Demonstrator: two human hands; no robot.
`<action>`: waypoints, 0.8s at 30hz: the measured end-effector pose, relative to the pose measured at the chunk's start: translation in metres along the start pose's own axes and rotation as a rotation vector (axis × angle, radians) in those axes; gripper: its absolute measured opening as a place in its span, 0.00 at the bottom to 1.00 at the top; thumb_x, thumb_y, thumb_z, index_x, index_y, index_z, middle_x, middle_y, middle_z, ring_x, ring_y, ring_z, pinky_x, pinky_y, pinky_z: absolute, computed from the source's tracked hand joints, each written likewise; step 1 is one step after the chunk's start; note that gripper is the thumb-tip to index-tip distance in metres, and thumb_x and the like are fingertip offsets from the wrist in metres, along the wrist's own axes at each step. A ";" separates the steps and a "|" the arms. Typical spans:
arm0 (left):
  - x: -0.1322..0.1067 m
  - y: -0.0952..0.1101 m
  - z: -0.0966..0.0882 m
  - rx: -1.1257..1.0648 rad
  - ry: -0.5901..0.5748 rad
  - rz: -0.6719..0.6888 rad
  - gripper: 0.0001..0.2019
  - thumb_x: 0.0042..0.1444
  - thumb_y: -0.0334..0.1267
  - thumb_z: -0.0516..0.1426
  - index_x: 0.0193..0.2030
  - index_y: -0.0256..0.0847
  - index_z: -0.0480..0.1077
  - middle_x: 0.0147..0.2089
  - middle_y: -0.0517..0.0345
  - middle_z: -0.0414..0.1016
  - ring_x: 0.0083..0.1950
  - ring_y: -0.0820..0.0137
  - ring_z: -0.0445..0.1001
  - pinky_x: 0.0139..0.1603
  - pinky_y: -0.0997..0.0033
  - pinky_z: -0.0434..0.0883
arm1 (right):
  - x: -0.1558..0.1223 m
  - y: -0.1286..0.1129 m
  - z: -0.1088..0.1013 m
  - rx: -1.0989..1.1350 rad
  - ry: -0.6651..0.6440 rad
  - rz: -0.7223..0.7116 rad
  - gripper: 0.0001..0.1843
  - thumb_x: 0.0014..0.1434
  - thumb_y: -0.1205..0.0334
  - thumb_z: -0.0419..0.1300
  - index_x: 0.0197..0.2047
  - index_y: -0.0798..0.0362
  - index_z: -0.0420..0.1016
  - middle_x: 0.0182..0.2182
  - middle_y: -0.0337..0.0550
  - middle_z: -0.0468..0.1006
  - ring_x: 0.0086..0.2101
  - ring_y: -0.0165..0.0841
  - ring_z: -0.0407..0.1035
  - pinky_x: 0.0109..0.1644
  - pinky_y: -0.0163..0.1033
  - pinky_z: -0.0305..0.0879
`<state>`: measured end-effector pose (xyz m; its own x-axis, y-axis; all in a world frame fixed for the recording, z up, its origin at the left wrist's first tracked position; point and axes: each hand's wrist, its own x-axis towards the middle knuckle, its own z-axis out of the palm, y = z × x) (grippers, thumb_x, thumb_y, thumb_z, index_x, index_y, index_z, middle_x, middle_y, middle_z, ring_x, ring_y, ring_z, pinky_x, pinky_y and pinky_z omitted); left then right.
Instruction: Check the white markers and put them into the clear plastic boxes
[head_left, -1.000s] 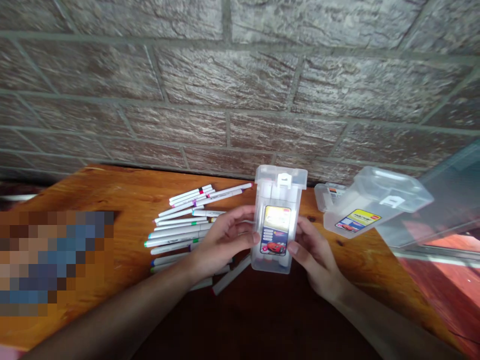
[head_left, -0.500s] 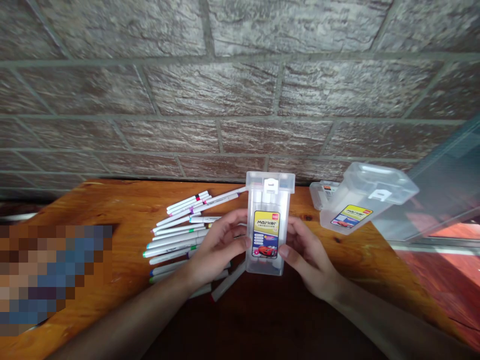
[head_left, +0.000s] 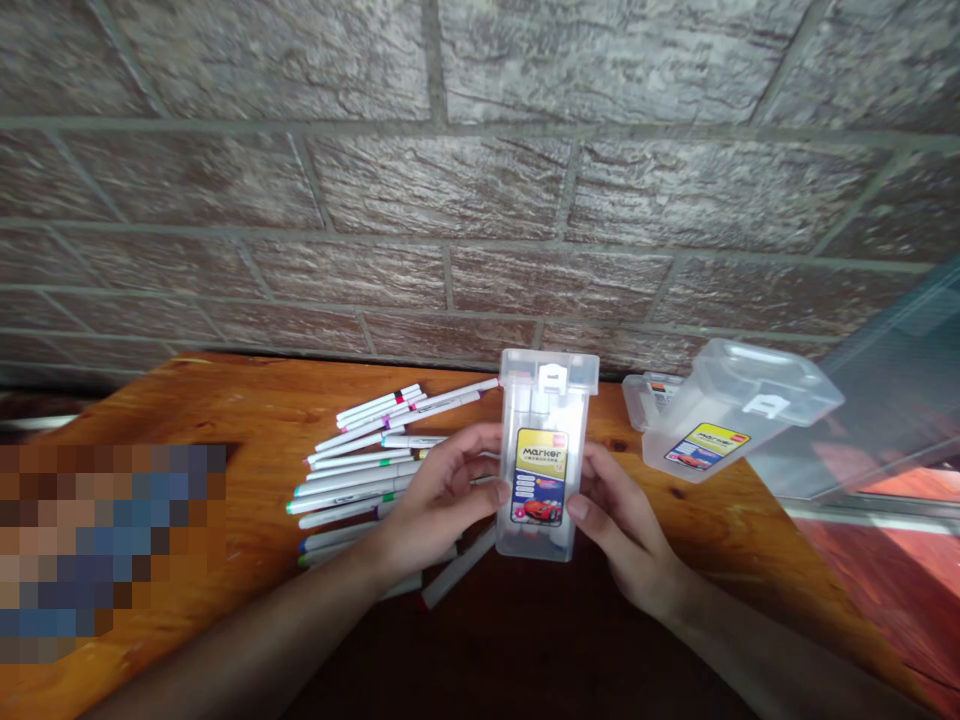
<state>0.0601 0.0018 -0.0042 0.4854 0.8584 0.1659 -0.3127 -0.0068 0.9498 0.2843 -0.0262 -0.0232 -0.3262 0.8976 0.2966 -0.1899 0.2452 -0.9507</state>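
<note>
A clear plastic marker case (head_left: 545,470) stands nearly upright in front of me, its latch at the top and a yellow and blue label with a red car on its face. On its left side my left hand (head_left: 457,495) grips it, thumb on the front edge. My right hand (head_left: 626,520) holds the opposite side the same way. The lid looks closed, and whitish shapes show dimly through the wall. Several white markers (head_left: 356,488) with coloured bands lie spread to the left, some hidden behind my left hand and forearm.
To the right stands a second clear marker case (head_left: 731,415), tilted, with another small clear plastic piece (head_left: 641,400) beside it. A stone-patterned wall (head_left: 502,190) rises behind the wooden table (head_left: 247,400). A blurred-out patch covers the left. A translucent panel (head_left: 862,400) borders the right edge.
Both hands keep hold of the case, which sits slightly further right and lower in view. The whole scene has shifted a little with the camera.
</note>
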 end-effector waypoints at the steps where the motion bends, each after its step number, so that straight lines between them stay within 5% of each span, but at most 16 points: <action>1: 0.000 0.000 0.000 -0.001 0.002 -0.002 0.19 0.61 0.38 0.68 0.59 0.40 0.76 0.59 0.45 0.81 0.56 0.56 0.80 0.60 0.57 0.75 | 0.000 -0.001 0.000 0.003 -0.006 0.001 0.20 0.73 0.53 0.62 0.66 0.39 0.70 0.59 0.44 0.82 0.56 0.44 0.77 0.59 0.50 0.75; 13: 0.000 0.005 0.004 -0.085 0.160 -0.127 0.20 0.56 0.41 0.71 0.55 0.40 0.78 0.60 0.45 0.81 0.57 0.54 0.80 0.53 0.60 0.79 | 0.000 -0.001 -0.001 -0.050 -0.007 0.057 0.28 0.73 0.50 0.61 0.73 0.41 0.65 0.61 0.45 0.81 0.58 0.48 0.77 0.63 0.55 0.73; 24: 0.001 0.006 0.005 -0.105 0.176 -0.161 0.22 0.54 0.42 0.72 0.54 0.39 0.77 0.57 0.46 0.82 0.57 0.53 0.81 0.54 0.57 0.79 | 0.002 -0.002 0.001 -0.015 -0.024 0.048 0.28 0.73 0.51 0.62 0.72 0.41 0.66 0.62 0.46 0.81 0.59 0.48 0.76 0.64 0.55 0.73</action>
<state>0.0623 0.0001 0.0027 0.3889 0.9203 -0.0426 -0.3303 0.1824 0.9261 0.2830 -0.0252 -0.0204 -0.3562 0.8996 0.2527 -0.1595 0.2079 -0.9651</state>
